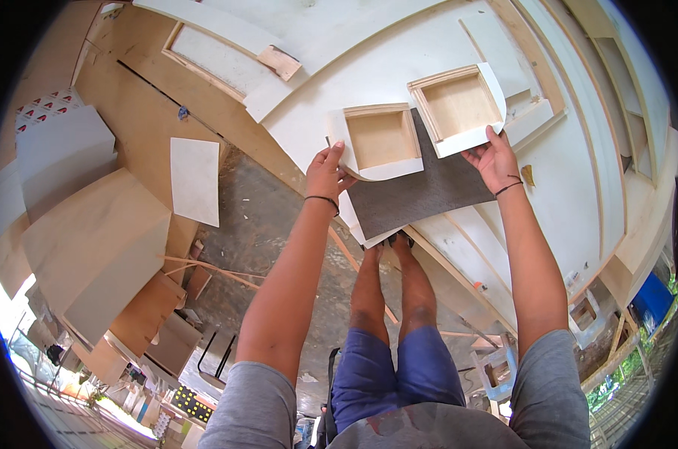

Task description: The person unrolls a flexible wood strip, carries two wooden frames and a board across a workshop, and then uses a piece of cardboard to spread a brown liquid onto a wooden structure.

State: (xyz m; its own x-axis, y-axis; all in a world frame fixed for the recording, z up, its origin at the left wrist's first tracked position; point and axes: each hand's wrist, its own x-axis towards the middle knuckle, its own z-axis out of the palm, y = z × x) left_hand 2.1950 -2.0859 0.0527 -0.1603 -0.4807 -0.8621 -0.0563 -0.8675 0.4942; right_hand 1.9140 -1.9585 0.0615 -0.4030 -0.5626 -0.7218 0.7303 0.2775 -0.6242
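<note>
Two shallow square wooden boxes with white outer faces are in front of me. My left hand [327,172] is closed at the lower left corner of the left box [384,139], thumb on its white edge. A thin dark tip beside that thumb is too small to name. My right hand [494,159] grips the lower right corner of the right box [457,107], its thumb on the white side and the fingers mostly hidden. The right box is turned slightly and sits a little farther away. A dark grey sheet [421,187] lies below and between the boxes.
A big white panel [309,123] with wooden edging lies under the boxes. A wood offcut [280,62] rests on a white strip farther off. At left are a white rectangular sheet [194,181] and a large board-sided box [103,239]. A plastic stool [497,372] stands low at right.
</note>
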